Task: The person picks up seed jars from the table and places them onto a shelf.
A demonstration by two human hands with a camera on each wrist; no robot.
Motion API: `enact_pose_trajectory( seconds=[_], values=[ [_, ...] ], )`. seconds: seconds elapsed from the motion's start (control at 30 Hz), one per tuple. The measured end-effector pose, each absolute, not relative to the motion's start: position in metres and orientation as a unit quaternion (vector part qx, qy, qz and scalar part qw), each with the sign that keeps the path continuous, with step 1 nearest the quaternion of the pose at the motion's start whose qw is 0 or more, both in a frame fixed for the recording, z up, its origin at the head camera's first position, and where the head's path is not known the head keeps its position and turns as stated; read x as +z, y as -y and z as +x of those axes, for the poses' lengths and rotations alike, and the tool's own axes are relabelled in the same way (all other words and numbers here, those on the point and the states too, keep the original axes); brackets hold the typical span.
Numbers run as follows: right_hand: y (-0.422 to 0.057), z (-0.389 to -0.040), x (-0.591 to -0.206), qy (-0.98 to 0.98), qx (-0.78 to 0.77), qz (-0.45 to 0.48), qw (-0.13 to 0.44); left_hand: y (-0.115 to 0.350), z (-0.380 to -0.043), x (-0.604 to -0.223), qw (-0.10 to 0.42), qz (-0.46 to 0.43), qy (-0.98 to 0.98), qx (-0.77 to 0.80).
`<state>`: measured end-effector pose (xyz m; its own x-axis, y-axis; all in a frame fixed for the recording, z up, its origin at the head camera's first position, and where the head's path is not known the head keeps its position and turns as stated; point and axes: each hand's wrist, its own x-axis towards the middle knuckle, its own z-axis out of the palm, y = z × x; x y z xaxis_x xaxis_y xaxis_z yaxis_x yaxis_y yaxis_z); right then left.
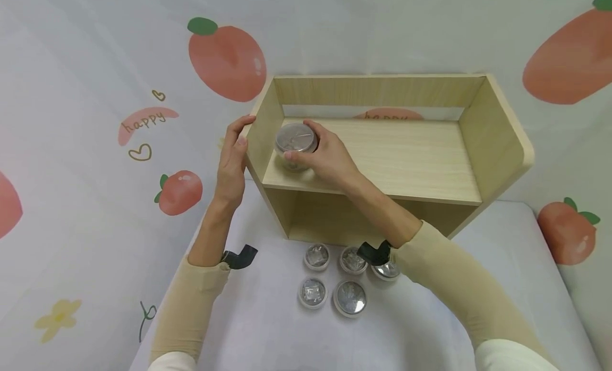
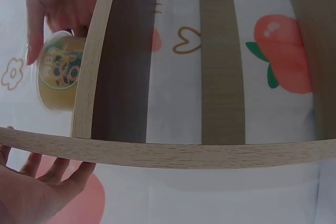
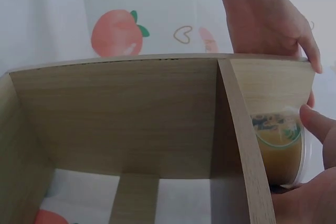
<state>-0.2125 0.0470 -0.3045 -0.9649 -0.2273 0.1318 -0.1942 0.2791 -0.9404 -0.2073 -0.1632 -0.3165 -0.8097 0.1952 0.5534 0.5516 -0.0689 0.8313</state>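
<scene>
My right hand (image 1: 330, 156) holds a round lidded clear tub (image 1: 295, 138) at the left end of the upper board of a light wooden shelf (image 1: 411, 158), thumb in front and fingers at the far side. Yellowish contents and a green-ringed print show on the tub (image 2: 60, 69) in the left wrist view. At the shelf's left side panel (image 1: 265, 132), my left hand (image 1: 231, 163) grips the rounded edge from outside. Its fingertips reach the edge and its thumb lies against it. The right hand's fingers are partly hidden behind the tub.
Several round lidded tubs (image 1: 350, 297) stand on the white cloth (image 1: 268, 328) in front of the shelf, one partly behind the right wrist strap (image 1: 375, 253). A lower compartment (image 1: 330, 217) opens beneath the upper board. Fruit-printed cloth (image 1: 334, 41) hangs behind.
</scene>
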Motion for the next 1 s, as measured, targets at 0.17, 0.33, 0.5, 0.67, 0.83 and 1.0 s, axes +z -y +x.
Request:
enact_pose_trajectory(
  seconds=[0.17,0.33,0.5,0.67,0.83,1.0],
  values=[
    [-0.0432,-0.2109,-0.3041,-0.792,-0.597,-0.128,0.005,0.162,-0.2058,-0.3159,0.146,-0.276,0.662,-0.681],
    [-0.0435,-0.2089,-0.306,-0.774,-0.623,-0.116,-0.006,0.1588,-0.2054,-0.3157,0.154,-0.269,0.661,-0.683],
    [-0.0443,-0.2093,-0.3093,-0.788,-0.605,-0.114,-0.013,0.159,-0.2061,-0.317,0.153,-0.267,0.668,-0.678],
    [-0.0468,-0.2115,-0.3115,-0.79,-0.6,-0.126,-0.015,0.159,-0.2077,-0.3179,0.152,-0.269,0.67,-0.675],
    [-0.0487,-0.2128,-0.3132,-0.769,-0.623,-0.142,-0.003,0.1588,-0.2085,-0.3188,0.158,-0.264,0.667,-0.678],
    [-0.052,-0.2106,-0.3124,-0.757,-0.636,-0.153,0.002,0.1576,-0.2089,-0.3199,0.164,-0.261,0.668,-0.678]
  ],
)
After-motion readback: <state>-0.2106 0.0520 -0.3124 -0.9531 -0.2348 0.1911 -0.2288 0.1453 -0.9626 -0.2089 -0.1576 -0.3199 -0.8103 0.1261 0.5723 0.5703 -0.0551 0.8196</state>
